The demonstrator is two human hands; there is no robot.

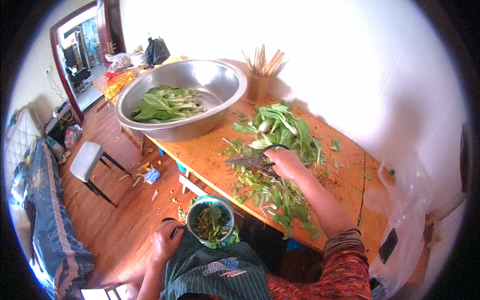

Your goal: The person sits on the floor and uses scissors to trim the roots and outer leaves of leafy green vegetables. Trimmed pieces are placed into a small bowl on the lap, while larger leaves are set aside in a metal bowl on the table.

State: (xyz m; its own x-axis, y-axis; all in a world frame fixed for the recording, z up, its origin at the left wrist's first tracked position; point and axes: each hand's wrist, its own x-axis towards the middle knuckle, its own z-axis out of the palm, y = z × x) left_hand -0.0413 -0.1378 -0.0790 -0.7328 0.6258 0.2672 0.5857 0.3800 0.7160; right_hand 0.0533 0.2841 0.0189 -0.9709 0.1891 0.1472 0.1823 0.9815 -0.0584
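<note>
My right hand (288, 165) grips a pair of scissors (243, 161) by the black handles, blades pointing left over the table. Beneath and around them lie trimmed leaves and stalks (285, 195) mixed with soil. A pile of leafy greens with pale stems (281, 123) sits just beyond the hand. My left hand (167, 240) is low beside my knee, fingers curled; a dark curved edge shows by its fingertips, and whether it holds anything is unclear. Between my knees and the table stands a bucket (191, 221) with leaf scraps inside.
A large steel basin (236, 90) holding greens (165, 103) stands on the wooden table (202, 157). Behind it is a container of wooden sticks (258, 86). A phone-like black slab (389, 245) and clear plastic (405, 187) are at right. A stool (87, 159) stands on the littered floor.
</note>
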